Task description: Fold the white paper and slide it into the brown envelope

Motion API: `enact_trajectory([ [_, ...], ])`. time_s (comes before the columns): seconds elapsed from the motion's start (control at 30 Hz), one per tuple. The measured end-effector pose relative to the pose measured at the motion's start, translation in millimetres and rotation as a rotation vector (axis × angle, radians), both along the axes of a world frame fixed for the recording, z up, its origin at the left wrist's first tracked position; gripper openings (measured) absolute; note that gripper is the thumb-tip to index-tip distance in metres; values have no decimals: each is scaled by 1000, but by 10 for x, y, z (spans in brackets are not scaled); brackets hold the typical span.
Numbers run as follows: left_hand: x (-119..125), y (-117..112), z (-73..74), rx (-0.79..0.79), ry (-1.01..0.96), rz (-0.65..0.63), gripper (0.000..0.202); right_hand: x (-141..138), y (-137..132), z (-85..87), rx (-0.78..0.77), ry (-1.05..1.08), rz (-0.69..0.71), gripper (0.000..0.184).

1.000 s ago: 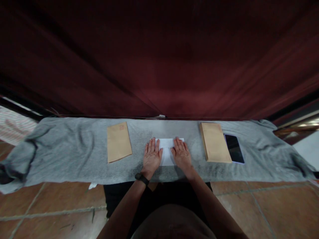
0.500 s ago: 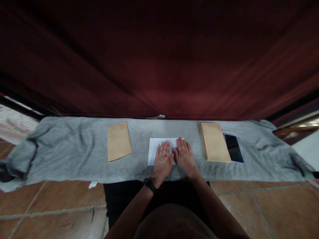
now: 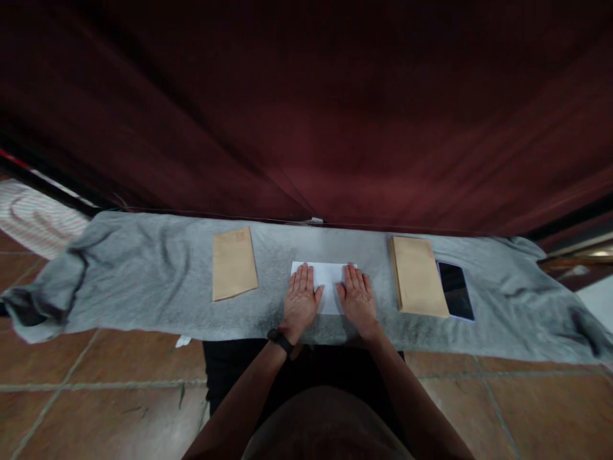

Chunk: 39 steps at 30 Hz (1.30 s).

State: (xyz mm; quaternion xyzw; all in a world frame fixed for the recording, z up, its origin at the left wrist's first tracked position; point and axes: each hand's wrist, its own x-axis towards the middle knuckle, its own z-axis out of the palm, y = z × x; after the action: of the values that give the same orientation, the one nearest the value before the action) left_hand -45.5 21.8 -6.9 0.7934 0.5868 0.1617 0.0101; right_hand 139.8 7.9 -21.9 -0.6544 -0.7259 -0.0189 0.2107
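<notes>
A white sheet of paper (image 3: 328, 287) lies flat on the grey cloth in front of me. My left hand (image 3: 301, 300) rests palm down over its left part, fingers stretched out and pointing away from me. Over the right edge lies my right hand (image 3: 357, 299), also flat and open, its thumb angled inward. Between the two hands the middle of the paper shows; both side edges are largely covered. Neither hand grips anything.
Grey cloth (image 3: 158, 281) covers the long, narrow surface. A brown envelope (image 3: 234, 265) lies left, and a stack of brown envelopes (image 3: 419, 275) right, beside a dark-screened phone (image 3: 456, 291). A dark red curtain (image 3: 335, 160) hangs behind; tiled floor (image 3: 134, 364) lies below.
My left hand has slid left across the paper towards its left side, widening the gap between my hands. My right hand stays at the right edge. The view has tilted slightly.
</notes>
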Motion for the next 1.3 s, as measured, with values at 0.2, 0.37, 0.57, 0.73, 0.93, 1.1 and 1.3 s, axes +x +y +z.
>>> enact_trajectory([
  [0.2, -45, 32, 38, -22, 32, 40, 65, 24, 1, 3, 18, 10, 5, 58],
  [0.37, -20, 16, 65, -45, 62, 47, 63, -99, -17, 100, 14, 32, 8, 52],
  [0.57, -40, 18, 77, -66, 76, -17, 62, -388, -310, 151, -69, 13, 255, 49],
  [0.73, -21, 30, 76, -74, 64, -22, 61, -333, -544, 164, -81, 8, 305, 48],
  [0.93, -38, 28, 119, -73, 47, -127, 58, -227, -725, 182, -60, 50, 370, 44],
  [1.1, -119, 39, 174, -80, 33, -414, 49, -239, -760, 192, -60, 90, 353, 42],
  [1.3, -44, 290, 136, -86, 41, -414, 51, -228, -741, 227, -49, 119, 363, 43],
])
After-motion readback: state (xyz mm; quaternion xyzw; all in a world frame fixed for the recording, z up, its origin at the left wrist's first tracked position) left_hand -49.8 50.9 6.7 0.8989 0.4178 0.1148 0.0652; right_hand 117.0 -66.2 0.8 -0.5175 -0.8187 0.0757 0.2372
